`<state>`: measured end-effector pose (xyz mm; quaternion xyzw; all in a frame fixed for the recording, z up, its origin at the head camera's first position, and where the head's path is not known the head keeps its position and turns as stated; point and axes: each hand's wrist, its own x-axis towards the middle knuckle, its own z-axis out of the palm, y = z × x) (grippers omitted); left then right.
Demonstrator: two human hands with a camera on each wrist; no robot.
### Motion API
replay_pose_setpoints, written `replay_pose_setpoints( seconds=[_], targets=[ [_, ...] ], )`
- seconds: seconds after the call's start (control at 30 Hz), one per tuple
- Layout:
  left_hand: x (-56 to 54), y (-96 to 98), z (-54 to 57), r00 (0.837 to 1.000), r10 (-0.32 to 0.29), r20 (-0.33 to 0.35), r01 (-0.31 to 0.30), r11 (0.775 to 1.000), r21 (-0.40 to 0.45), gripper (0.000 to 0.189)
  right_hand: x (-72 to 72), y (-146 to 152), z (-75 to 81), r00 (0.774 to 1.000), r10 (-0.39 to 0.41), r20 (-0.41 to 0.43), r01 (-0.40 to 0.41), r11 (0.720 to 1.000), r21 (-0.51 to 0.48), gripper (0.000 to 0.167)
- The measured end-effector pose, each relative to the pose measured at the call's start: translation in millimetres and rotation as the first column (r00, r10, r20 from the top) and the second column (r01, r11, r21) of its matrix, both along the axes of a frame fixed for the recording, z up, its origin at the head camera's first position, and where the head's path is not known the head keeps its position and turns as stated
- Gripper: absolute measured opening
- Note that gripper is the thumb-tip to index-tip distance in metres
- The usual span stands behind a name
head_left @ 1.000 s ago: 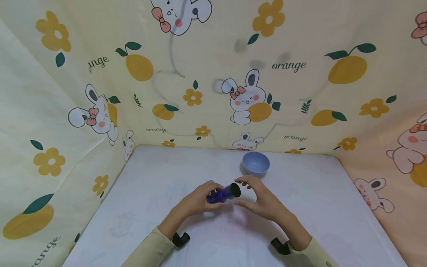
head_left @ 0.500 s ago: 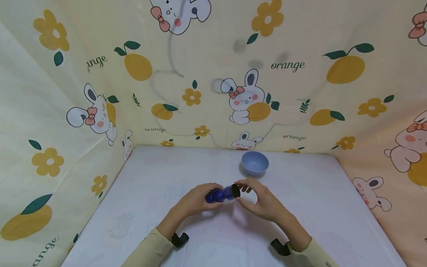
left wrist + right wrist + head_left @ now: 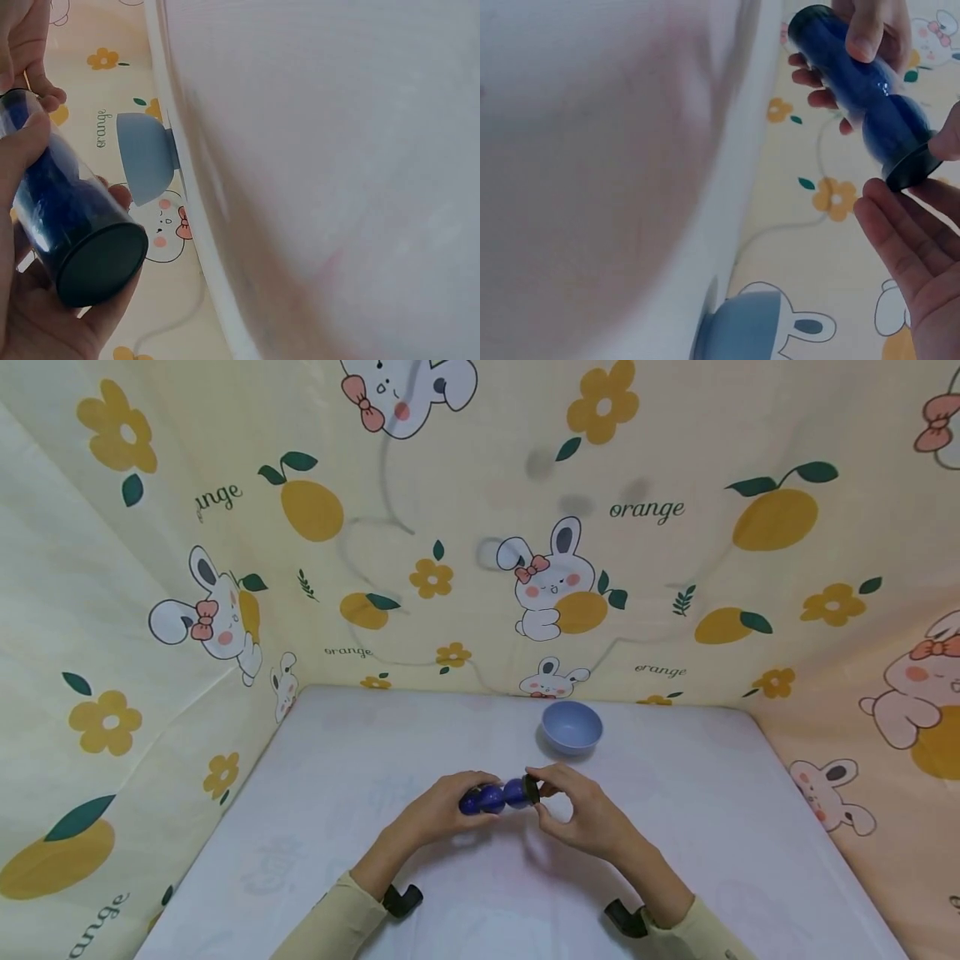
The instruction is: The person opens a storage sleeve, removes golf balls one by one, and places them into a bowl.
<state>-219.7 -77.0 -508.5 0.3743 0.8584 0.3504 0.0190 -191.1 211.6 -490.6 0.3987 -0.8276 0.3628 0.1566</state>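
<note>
Left hand [image 3: 448, 802]: grip clamped round a blue hourglass-like cylinder [image 3: 491, 798], the thumb lying along one side and the fingers curling behind the other, as both wrist views show; right hand [image 3: 591, 808]: grip clamped lightly on the opposite end, thumb and forefinger pinching the rim of its dark end cap [image 3: 913, 166], the remaining fingers extended close to it. The cylinder lies between the two hands, well clear of the worktop [image 3: 337, 752], nearly level in the head view, its right end slightly the higher in that view; its wall is clear and glossy, enclosing deep blue rounded bulbs joined at a narrow waist; a second dark cap [image 3: 103, 264], flat and round, closes the end nearer the left palm. At each wrist, a small black fitting, left [image 3: 402, 901] and right [image 3: 626, 918]; behind these, pale khaki sleeves [image 3: 336, 917]. Beyond the hands, a light blue bowl [image 3: 572, 746], upright on the worktop near its far edge and right of centre, touching neither hand; the worktop itself, white and faintly mottled, with soft shadows beneath the arms; enclosing it at the back and both sides, a cream backdrop [image 3: 480, 477] printed with white rabbits, orange fruit, yellow flowers and the word "orange".
</note>
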Motion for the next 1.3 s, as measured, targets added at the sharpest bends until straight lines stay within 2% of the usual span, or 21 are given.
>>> replay_pose_setpoints(
  seconds=[0.2,0.43,0.6,0.73,0.83,0.93,1.1,1.3],
  targets=[
    [-0.1,-0.6,-0.7,1.0,-0.027,0.006,0.027,1.0,0.008,0.052,2.9,-3.4,-2.7,0.997,-0.061,-0.052,0.063,0.997,0.034,0.063],
    [0.4,-1.0,-1.9,0.998,-0.053,0.024,0.053,0.999,-0.006,0.053,10.4,-10.7,-4.5,0.983,-0.161,-0.093,0.17,0.981,0.092,0.064],
    [0.7,-1.8,-0.4,0.998,-0.052,0.044,0.053,0.998,-0.025,0.055,11.2,-11.7,-5.3,0.981,-0.171,-0.093,0.18,0.978,0.102,0.064],
    [1.2,-4.3,1.6,0.998,-0.054,0.038,0.054,0.998,-0.018,0.054,6.6,-6.7,-7.6,0.997,-0.076,-0.003,0.076,0.996,0.04,0.06],
    [1.8,-5.7,3.3,0.997,-0.062,0.042,0.063,0.998,-0.013,0.053,2.5,-2.1,-8.6,0.994,0.029,0.11,-0.025,0.999,-0.035,0.056],
    [1.3,-4.6,3.6,0.995,-0.084,0.052,0.084,0.996,-0.006,0.053,-0.8,1.8,-8.3,0.975,0.086,0.203,-0.069,0.994,-0.09,0.052],
    [1.4,-1.5,2.6,0.992,-0.101,0.071,0.102,0.995,-0.007,0.053,-5.7,6.4,-10.4,0.934,0.127,0.334,-0.083,0.986,-0.143,0.048],
    [2.0,0.9,1.7,0.992,-0.109,0.07,0.111,0.994,-0.013,0.054,-8.7,10.6,-13.0,0.891,0.14,0.432,-0.09,0.987,-0.134,0.049]
  ],
)
